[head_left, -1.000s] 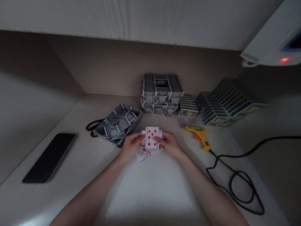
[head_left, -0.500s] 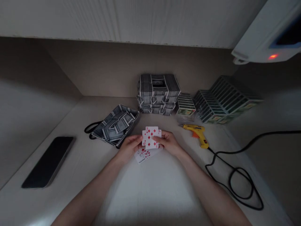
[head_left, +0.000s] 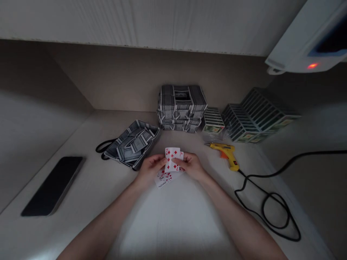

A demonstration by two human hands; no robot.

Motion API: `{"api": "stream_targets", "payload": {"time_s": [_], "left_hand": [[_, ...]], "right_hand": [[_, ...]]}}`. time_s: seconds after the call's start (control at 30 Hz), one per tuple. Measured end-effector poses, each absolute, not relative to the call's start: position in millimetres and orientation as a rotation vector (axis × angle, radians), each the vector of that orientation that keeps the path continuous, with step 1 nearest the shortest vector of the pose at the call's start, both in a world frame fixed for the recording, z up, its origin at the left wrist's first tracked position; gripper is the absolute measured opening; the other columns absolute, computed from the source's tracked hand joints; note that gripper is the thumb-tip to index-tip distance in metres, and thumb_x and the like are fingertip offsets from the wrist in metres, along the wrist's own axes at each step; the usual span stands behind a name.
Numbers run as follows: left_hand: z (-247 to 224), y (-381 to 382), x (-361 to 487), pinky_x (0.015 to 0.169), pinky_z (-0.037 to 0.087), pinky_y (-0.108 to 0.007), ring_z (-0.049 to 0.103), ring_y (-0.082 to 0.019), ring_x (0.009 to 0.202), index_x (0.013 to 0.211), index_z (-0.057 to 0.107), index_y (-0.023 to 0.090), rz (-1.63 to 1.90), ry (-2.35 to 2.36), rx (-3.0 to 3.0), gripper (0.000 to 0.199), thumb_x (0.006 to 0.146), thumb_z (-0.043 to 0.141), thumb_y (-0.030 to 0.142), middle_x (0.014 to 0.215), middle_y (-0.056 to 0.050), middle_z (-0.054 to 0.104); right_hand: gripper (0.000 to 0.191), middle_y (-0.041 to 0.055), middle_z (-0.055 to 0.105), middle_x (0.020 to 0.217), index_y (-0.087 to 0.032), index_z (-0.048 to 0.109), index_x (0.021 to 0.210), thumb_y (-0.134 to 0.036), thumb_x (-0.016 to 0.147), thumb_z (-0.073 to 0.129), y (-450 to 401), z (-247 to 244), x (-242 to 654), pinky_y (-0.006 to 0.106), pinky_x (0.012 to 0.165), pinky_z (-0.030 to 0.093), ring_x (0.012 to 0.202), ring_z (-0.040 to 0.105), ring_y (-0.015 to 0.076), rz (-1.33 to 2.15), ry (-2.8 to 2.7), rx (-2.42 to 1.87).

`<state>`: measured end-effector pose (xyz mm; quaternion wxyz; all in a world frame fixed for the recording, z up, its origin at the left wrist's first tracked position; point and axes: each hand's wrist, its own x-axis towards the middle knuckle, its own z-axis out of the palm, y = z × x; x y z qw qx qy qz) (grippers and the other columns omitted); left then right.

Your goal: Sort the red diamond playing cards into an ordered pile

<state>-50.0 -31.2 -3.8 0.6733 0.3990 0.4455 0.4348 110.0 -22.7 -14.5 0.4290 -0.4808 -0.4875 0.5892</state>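
Two playing cards (head_left: 171,166) are held face up between my hands, a seven of diamonds lying over another card whose right corner shows. My left hand (head_left: 150,168) pinches their left edge with the thumb on top. On the right, my right hand (head_left: 192,165) grips the other edge, its thumb resting on the seven. Below the held pair, several loose cards (head_left: 162,180) lie on the table, partly covered, among them a joker. Just beyond my left hand stands an open tray made of patterned cards (head_left: 111,151), with folded card pieces (head_left: 141,141) in it.
A stacked structure of folded cards (head_left: 182,108) stands at the back. Right of it are rows of card boxes (head_left: 256,119). A yellow glue gun (head_left: 226,153) lies right of my hands, its black cord (head_left: 276,211) looped on the table (head_left: 168,224). A phone (head_left: 52,186) lies left.
The seven of diamonds has shifted left over the card beneath, whose left edge is now covered. My left thumb now presses on the seven's left edge.
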Motion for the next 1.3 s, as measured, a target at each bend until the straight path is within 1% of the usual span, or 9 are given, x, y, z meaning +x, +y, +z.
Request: {"api": "stream_targets", "payload": {"time_s": [0.23, 0.43, 0.53, 0.77, 0.93, 1.07, 1.17, 1.23, 1.3], "left_hand": [[-10.1, -28.9, -47.7, 0.057, 0.045, -0.023, 0.056, -0.012, 0.058, 0.082, 0.066, 0.009, 0.999, 1.124, 0.964, 0.034, 0.062, 0.069, 0.037, 0.071, -0.005, 0.066], [-12.6, -29.6, -45.0, 0.051, 0.041, -0.021, 0.053, -0.011, 0.055, 0.077, 0.068, 0.009, 1.044, 1.175, 0.988, 0.034, 0.061, 0.068, 0.039, 0.066, -0.004, 0.064], [-12.7, -30.0, -44.2, 0.052, 0.041, -0.022, 0.053, -0.011, 0.056, 0.077, 0.068, 0.009, 1.051, 1.174, 0.997, 0.034, 0.062, 0.068, 0.039, 0.068, -0.004, 0.065], [-14.2, -30.2, -43.5, 0.052, 0.043, -0.023, 0.054, -0.013, 0.057, 0.075, 0.068, 0.009, 1.062, 1.202, 1.001, 0.035, 0.060, 0.068, 0.041, 0.070, -0.006, 0.066], [-14.9, -30.4, -41.8, 0.051, 0.043, -0.024, 0.054, -0.013, 0.055, 0.071, 0.068, 0.009, 1.070, 1.223, 0.986, 0.034, 0.060, 0.069, 0.041, 0.064, -0.005, 0.064], [-12.5, -31.4, -40.9, 0.051, 0.041, -0.023, 0.052, -0.011, 0.052, 0.068, 0.066, 0.009, 1.071, 1.210, 0.997, 0.032, 0.060, 0.068, 0.040, 0.062, -0.003, 0.063], [-11.9, -31.7, -40.9, 0.045, 0.034, -0.021, 0.044, -0.008, 0.047, 0.061, 0.062, 0.010, 1.053, 1.251, 1.076, 0.032, 0.062, 0.066, 0.041, 0.053, 0.000, 0.056], [-13.2, -31.7, -40.8, 0.042, 0.028, -0.019, 0.037, -0.006, 0.043, 0.052, 0.054, 0.011, 1.035, 1.288, 1.161, 0.034, 0.064, 0.063, 0.042, 0.046, 0.004, 0.046], [-15.0, -31.8, -40.3, 0.040, 0.024, -0.018, 0.031, -0.005, 0.042, 0.048, 0.043, 0.014, 1.034, 1.308, 1.248, 0.038, 0.068, 0.059, 0.041, 0.043, 0.006, 0.037]], "right_hand": [[0.029, -0.0016, 0.058, 0.053, -0.013, 0.065, 0.071, -0.040, 0.061, 0.067, -22.8, -16.9, 110.8, 0.018, 0.037, 0.026, 0.039, 0.037, 0.0043, 1.522, -1.182, -1.198], [0.030, -0.0006, 0.060, 0.052, -0.012, 0.065, 0.067, -0.039, 0.056, 0.070, -24.4, -12.7, 108.7, 0.017, 0.035, 0.028, 0.038, 0.040, 0.0043, 1.567, -1.079, -1.185], [0.030, -0.0002, 0.061, 0.053, -0.012, 0.064, 0.065, -0.039, 0.055, 0.071, -25.0, -10.3, 108.3, 0.016, 0.035, 0.029, 0.039, 0.042, 0.0048, 1.580, -1.048, -1.177], [0.029, -0.0007, 0.060, 0.053, -0.012, 0.064, 0.066, -0.038, 0.055, 0.071, -24.5, -8.1, 108.6, 0.017, 0.035, 0.028, 0.039, 0.042, 0.0052, 1.600, -1.046, -1.178], [0.028, -0.0021, 0.058, 0.050, -0.012, 0.062, 0.063, -0.037, 0.054, 0.072, -23.9, -8.7, 108.1, 0.017, 0.035, 0.028, 0.038, 0.041, 0.0046, 1.603, -1.048, -1.159], [0.028, -0.0028, 0.057, 0.048, -0.012, 0.062, 0.062, -0.036, 0.054, 0.072, -23.5, -9.5, 109.6, 0.017, 0.035, 0.026, 0.037, 0.039, 0.0040, 1.613, -1.059, -1.156], [0.029, -0.0020, 0.058, 0.051, -0.011, 0.063, 0.066, -0.036, 0.054, 0.071, -23.7, -9.6, 109.8, 0.017, 0.035, 0.025, 0.038, 0.040, 0.0044, 1.616, -1.062, -1.175], [0.028, -0.0023, 0.058, 0.050, -0.012, 0.062, 0.065, -0.036, 0.054, 0.071, -24.0, -9.4, 108.6, 0.017, 0.035, 0.026, 0.038, 0.041, 0.0050, 1.604, -1.060, -1.180], [0.028, -0.0030, 0.056, 0.048, -0.013, 0.061, 0.064, -0.036, 0.053, 0.072, -24.2, -9.3, 106.8, 0.018, 0.037, 0.029, 0.039, 0.042, 0.0058, 1.588, -1.049, -1.170]]}}
